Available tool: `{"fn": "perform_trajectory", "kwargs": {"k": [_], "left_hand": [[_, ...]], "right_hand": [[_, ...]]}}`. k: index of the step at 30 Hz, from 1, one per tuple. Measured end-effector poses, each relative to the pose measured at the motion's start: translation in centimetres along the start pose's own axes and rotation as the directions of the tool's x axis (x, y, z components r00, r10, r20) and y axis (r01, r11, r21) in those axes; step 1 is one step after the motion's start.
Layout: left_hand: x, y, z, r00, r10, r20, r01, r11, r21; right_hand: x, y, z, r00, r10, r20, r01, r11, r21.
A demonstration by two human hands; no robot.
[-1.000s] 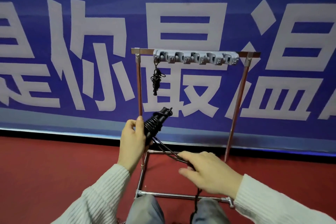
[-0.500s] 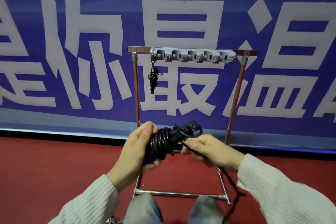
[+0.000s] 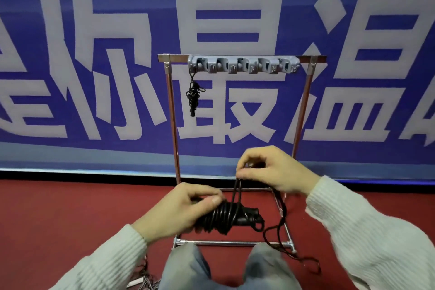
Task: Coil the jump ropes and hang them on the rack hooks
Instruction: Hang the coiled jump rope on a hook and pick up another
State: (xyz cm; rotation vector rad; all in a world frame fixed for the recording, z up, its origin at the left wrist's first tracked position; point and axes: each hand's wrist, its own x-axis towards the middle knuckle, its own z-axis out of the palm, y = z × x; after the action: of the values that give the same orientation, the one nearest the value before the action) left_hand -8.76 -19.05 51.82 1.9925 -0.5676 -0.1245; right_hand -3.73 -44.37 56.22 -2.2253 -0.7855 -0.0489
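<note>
From the head view, the bundle has dropped to lower centre, lying level now. The left hand grips it, fingers curled round. The right hand has lifted above, pinching a loop of cord taut: likely the hanging loop. One coiled rope hangs from the rack, upper centre. Red floor; blue banner behind.

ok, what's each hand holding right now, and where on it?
Left hand grips the coiled jump rope round its bundled end. Right hand pinches the rope's loose strands above the coil.
</note>
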Motion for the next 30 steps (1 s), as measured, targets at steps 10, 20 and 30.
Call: {"fn": "perform_trajectory", "kwargs": {"k": [10,20,30], "left_hand": [[0.4,1.5,-0.9,0.919,-0.357,-0.167,0.020,0.465,-0.885],[2.7,-0.4,0.6,0.963,-0.016,-0.270,0.107,0.939,0.326],[1.1,-0.3,-1.8,0.968,-0.081,0.236,0.172,0.902,-0.396]], "right_hand": [[-3.7,-0.1,7.4,0.986,0.125,0.112,-0.153,0.941,0.301],[0.6,-1.7,2.6,0.988,0.054,0.145,-0.002,0.940,-0.341],[0.4,1.1,1.4,0.900,0.104,0.424,-0.321,0.816,0.481]]}}
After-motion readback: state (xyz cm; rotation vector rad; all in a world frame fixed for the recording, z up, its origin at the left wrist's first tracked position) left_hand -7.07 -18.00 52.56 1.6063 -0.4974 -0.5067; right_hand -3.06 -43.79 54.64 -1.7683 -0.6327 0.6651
